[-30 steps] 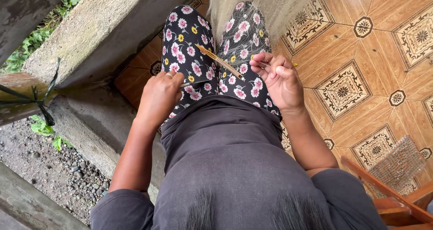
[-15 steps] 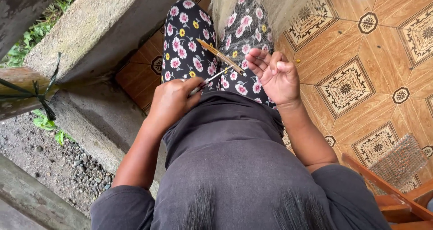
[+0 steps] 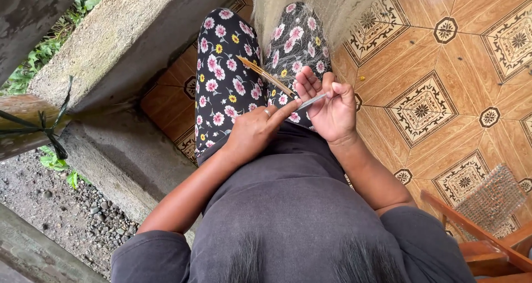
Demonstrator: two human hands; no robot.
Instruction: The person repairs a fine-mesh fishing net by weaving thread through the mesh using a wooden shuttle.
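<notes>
A fine pale net [image 3: 310, 11] hangs down the upper middle of the frame, draped over the floral trousers [image 3: 227, 89] of the seated person. A concrete ledge [image 3: 127, 44] runs along the left, with gravel [image 3: 66, 216] and green plants below it at lower left; patterned orange floor tiles [image 3: 443, 94] fill the right side, and a wooden chair with a woven seat [image 3: 493, 205] sits in the lower right corner.

In the centre, the right hand [image 3: 330, 108] is curled, palm up, around a thin wooden netting needle [image 3: 266, 75] that slants up to the left across the lap; its fingers are closed on the needle's lower end. The left hand [image 3: 255, 130] pinches a slim metal blade [image 3: 311, 101], fingers together on it, its tip pointing into the right palm.

Compared with half a second earlier, the left hand has risen from the lap and moved right, so the two hands now meet, with the blade reaching the right fingers. A second ago the left hand rested flat on the thigh, well apart.
</notes>
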